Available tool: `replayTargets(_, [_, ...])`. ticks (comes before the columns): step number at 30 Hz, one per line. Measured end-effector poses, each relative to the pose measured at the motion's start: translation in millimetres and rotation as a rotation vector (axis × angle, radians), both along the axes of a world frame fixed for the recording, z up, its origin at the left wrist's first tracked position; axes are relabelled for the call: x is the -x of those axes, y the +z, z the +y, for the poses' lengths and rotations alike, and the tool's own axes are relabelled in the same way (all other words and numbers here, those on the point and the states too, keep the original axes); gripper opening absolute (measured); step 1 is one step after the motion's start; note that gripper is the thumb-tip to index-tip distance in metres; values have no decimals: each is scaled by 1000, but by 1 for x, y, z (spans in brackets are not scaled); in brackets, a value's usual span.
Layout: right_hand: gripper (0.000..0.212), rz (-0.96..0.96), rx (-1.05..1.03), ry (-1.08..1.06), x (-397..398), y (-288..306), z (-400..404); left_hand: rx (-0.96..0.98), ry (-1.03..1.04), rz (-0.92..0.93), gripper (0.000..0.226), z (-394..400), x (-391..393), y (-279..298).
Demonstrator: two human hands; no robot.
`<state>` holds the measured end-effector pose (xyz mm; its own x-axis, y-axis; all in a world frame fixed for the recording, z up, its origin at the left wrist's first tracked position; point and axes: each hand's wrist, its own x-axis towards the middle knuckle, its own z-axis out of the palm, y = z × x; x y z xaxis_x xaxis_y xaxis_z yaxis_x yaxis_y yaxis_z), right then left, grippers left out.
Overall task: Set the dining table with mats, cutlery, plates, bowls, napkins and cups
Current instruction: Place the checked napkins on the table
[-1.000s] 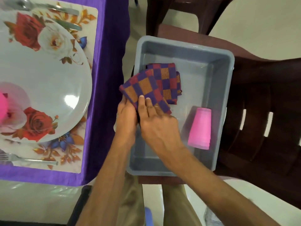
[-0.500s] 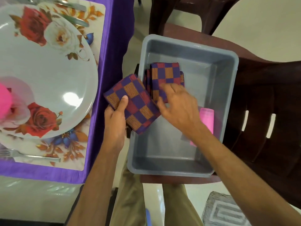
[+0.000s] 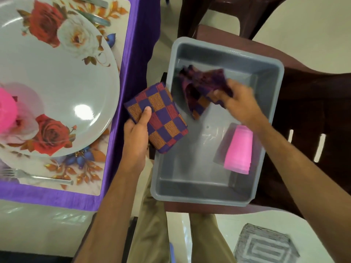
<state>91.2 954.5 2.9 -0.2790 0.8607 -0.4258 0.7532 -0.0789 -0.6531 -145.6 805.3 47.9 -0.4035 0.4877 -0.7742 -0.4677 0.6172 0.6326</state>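
My left hand (image 3: 137,134) holds a folded purple, red and orange checked napkin (image 3: 161,118) over the left rim of the grey tub (image 3: 269,76), thumb on top. Inside the tub my right hand (image 3: 238,104) grips a second checked napkin (image 3: 201,92), lifted and blurred. A pink cup (image 3: 238,149) lies on its side in the tub's right part. On the purple-clothed table at left, a floral plate (image 3: 62,88) sits on a floral mat (image 3: 79,168), with a fork (image 3: 38,178) below the plate and a pink object (image 3: 6,112) at its left edge.
The tub rests on a dark brown plastic chair (image 3: 307,103). Another brown chair (image 3: 212,14) stands behind it. More cutlery (image 3: 95,18) lies on the mat above the plate. A grey patterned floor mat (image 3: 264,245) is at the bottom right, and my legs are below the tub.
My right hand let go of the first napkin, reached deeper into the tub and picked up the second one. My left hand kept the first napkin and shifted it left.
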Motion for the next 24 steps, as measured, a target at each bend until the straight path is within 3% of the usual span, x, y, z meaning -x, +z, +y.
replayTargets(5, [28,438,256,-364,-35,40,9,-7,17,-7,12,1,-5,2])
replayTargets(10, [25,539,236,-430,-48,83,0,-32,-6,-4,9,3,-11,5])
replayTargets(15, [25,529,67,-268,-54,142,-14,-53,5,8,12,7,-13,10])
replayTargets(19, [29,395,-124,-112,-66,169,-28,-62,10,13,13,12,-12,16])
replayTargets(22, [30,301,-273,10,-60,171,-48,-90,-101,-49,24,22,-21,26])
replayTargets(24, [38,190,-368,220,-44,165,-67,-111,-178,-91,28,28,-33,33])
